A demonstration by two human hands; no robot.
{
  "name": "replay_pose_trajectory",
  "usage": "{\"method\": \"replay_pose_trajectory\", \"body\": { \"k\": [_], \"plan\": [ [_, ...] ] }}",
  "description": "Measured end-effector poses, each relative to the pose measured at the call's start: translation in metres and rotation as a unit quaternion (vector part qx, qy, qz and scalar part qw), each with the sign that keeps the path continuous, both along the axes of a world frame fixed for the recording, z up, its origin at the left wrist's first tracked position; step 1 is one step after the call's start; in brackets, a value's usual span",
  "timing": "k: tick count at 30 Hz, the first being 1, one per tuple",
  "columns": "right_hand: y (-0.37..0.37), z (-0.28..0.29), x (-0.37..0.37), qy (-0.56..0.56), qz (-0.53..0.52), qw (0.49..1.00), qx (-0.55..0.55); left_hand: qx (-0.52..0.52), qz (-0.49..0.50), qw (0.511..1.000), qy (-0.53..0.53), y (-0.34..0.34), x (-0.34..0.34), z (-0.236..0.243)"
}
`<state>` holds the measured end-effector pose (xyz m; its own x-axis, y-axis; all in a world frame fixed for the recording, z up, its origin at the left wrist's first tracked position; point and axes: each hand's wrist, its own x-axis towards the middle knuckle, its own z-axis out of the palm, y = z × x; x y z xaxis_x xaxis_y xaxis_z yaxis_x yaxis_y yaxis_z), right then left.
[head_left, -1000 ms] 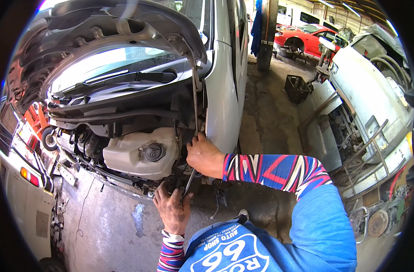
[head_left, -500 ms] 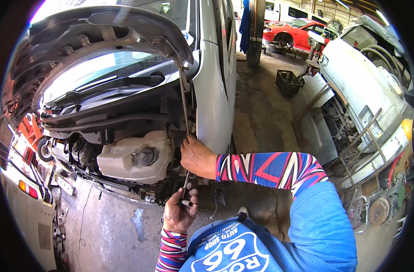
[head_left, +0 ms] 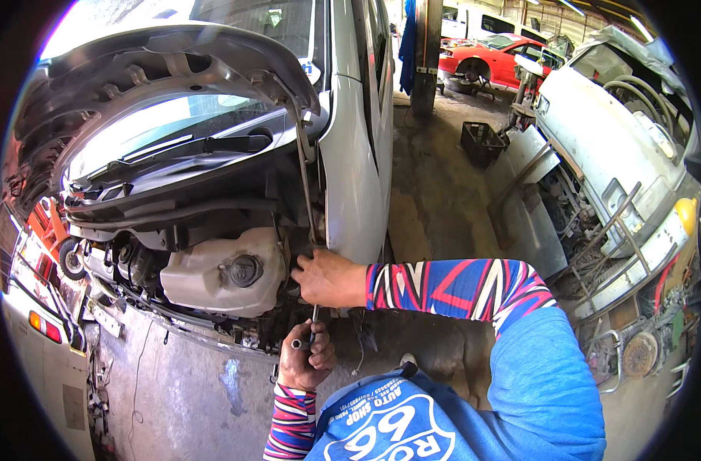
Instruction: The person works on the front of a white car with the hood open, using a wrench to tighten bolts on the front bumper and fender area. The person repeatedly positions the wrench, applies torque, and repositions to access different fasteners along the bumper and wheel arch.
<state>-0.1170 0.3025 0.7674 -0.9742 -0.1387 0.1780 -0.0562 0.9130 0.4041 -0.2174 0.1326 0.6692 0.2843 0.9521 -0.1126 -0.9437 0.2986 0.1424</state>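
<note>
My left hand [head_left: 306,358] is closed around a socket wrench [head_left: 297,344] with a slim metal shaft. Its round hollow end shows beside my thumb, and the shaft runs up toward my other hand. Just above, my right hand [head_left: 329,279] lies at the inner edge of the white fender [head_left: 354,200], fingers bent down into the engine bay. What those fingertips hold is hidden. A thin hood prop rod [head_left: 304,173] comes down from the raised hood [head_left: 174,46] to just above my right hand. Left of both hands sits a whitish plastic reservoir [head_left: 205,276] with a dark round cap [head_left: 244,270].
Another light-coloured vehicle with a tail lamp [head_left: 46,326] stands at the left. To the right are a stripped white vehicle body [head_left: 604,146], a metal sheet [head_left: 527,215] and a black crate [head_left: 482,142]. A red car [head_left: 492,60] is parked at the back.
The wrench has turned in my left hand, its hollow end swinging left and facing up. My left hand is slightly lower. My right hand has shifted down and a little left.
</note>
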Motion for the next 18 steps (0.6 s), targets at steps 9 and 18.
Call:
{"method": "replay_pose_trajectory", "body": {
  "k": [9,18],
  "plan": [
    [0.010,0.000,0.009,-0.025,0.081,0.996,-0.013,-0.186,0.198,0.897,0.348,-0.018,-0.024,0.031],
    [0.007,0.005,0.007,-0.008,0.094,0.995,-0.026,-0.009,0.046,0.611,0.790,-0.002,-0.032,0.100]
  ]
}}
